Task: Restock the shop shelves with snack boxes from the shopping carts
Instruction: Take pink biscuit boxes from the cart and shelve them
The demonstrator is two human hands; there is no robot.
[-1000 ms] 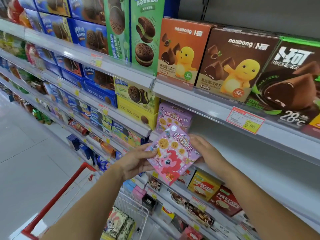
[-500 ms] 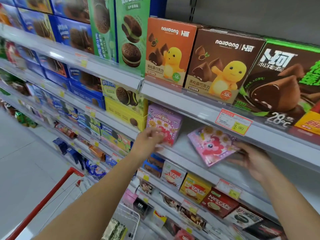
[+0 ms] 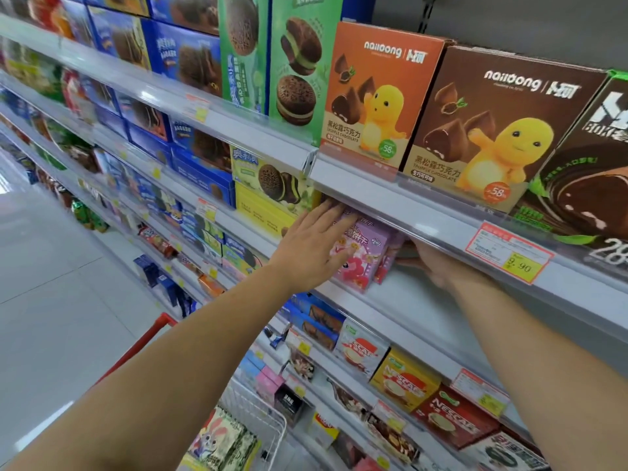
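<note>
A pink snack box [image 3: 365, 254] with a cartoon pony stands at the left end of the middle shelf [image 3: 401, 321], beside yellow cookie boxes [image 3: 261, 209]. My left hand [image 3: 311, 248] lies flat against its front, fingers spread. Right behind it, only the edge of a second pink snack box [image 3: 387, 265] shows. My right hand [image 3: 433, 265] reaches in under the upper shelf rail [image 3: 407, 205] and grips that box from the right; the rail hides part of the hand.
The shelf to the right of the pink boxes is bare. Brown and orange chocolate boxes [image 3: 482, 130] stand above, coffee boxes [image 3: 404, 379] below. A white wire cart [image 3: 268, 416] with a red handle [image 3: 149, 341] holds snack boxes [image 3: 221, 440] at bottom centre. The aisle floor lies left.
My right hand carried the pink box from in front of me into the shelf, behind the standing one. My left hand let go of it and moved onto the front box.
</note>
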